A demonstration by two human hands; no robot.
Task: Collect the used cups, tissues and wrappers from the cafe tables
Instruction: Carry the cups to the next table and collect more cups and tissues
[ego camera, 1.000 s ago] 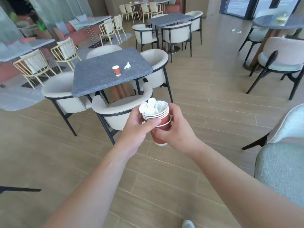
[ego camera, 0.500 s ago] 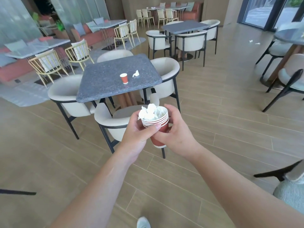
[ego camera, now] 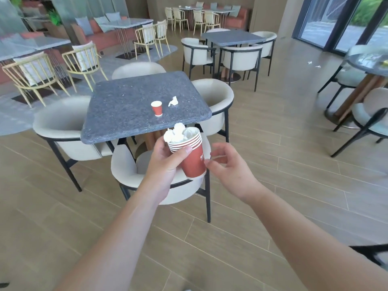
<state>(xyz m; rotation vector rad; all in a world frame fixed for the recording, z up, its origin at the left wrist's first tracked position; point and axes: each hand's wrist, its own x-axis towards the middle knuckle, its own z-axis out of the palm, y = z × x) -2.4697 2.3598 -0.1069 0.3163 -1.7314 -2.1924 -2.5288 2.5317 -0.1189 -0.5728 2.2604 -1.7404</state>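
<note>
Head view: my left hand (ego camera: pixel 168 164) grips a stack of red paper cups (ego camera: pixel 190 153) stuffed with crumpled white tissues (ego camera: pixel 177 132); the print on the side is too blurred to read. On the grey speckled table (ego camera: pixel 126 106) ahead, a single red paper cup (ego camera: pixel 156 108) stands upright near the front edge, a crumpled tissue (ego camera: pixel 173 101) just beside it. A cream chair (ego camera: pixel 151 175) sits between me and the table. My right hand (ego camera: pixel 227 166) hovers loosely curled just beside the stack, holding nothing. Open wooden floor (ego camera: pixel 273 143) lies to the right.

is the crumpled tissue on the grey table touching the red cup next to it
Apart. The head view shows a bare strip of grey table between the red cup and the crumpled tissue, which lies to the cup's right.
</note>
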